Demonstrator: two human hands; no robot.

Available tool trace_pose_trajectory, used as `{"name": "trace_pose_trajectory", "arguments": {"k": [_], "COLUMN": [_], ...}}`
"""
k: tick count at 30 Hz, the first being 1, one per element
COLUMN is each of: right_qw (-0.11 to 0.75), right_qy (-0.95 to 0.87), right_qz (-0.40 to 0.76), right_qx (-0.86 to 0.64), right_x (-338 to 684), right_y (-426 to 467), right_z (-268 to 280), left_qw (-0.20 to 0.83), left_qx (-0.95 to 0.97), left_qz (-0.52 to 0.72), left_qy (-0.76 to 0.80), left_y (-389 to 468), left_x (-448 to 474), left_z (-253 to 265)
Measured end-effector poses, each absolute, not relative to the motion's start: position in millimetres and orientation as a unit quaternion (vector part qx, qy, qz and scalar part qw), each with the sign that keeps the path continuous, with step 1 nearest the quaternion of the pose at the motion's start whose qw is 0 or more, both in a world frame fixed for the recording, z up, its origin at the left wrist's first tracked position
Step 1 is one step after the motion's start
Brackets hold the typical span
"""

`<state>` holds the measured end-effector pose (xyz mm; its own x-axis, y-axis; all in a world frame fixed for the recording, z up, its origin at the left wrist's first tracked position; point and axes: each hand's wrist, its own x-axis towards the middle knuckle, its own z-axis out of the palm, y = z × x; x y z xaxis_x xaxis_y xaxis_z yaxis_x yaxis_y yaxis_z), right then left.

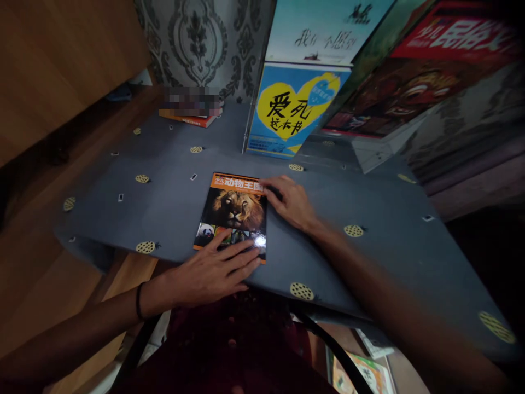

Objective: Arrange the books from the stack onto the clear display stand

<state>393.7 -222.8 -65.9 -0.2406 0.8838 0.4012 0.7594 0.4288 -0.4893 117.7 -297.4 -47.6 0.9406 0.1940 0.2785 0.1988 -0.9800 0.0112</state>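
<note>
A closed book (237, 209) with a lion on its cover and an orange title band lies flat on the cloth-covered table (172, 197). My left hand (217, 269) rests palm down across its lower edge, fingers stretched and spread over the small animal pictures. At the upper right corner, my right hand (290, 202) has its thumb and forefinger brought together on the book's edge; its other fingers are partly hidden. Bright glare sits on the cover near the left fingertips.
Behind the book stand a blue book with a yellow heart (283, 112) and a pale teal book (324, 33) above it. A large red-topped book (410, 82) leans at the right. Several stacked books (191, 117) lie at the back left. Below the table is another book (361, 375).
</note>
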Motion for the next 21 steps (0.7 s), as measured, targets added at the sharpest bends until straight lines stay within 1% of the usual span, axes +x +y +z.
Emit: {"name": "trace_pose_trajectory", "arguments": {"k": [3,6,10,14,21], "right_qw": [0.305,0.297,0.238,0.170,0.127], "right_qy": [-0.804,-0.837,-0.893,-0.910,-0.924], "right_qz": [0.088,0.102,0.121,0.110,0.054], "right_qx": [-0.503,-0.448,-0.362,-0.361,-0.358], "right_x": [383,361,327,307,304], "right_y": [-246,-278,-320,-341,-340], "right_z": [-58,-50,-47,-52,-50], "left_qw": [0.033,0.039,0.044,0.058,0.069], "left_qx": [-0.977,-0.969,-0.958,-0.951,-0.945], "left_qz": [-0.173,-0.194,-0.217,-0.234,-0.249], "left_qy": [-0.120,-0.147,-0.180,-0.191,-0.202], "left_y": [-298,-296,-295,-296,-297], "left_x": [97,74,55,55,64], "left_z": [-50,-52,-55,-53,-42]}}
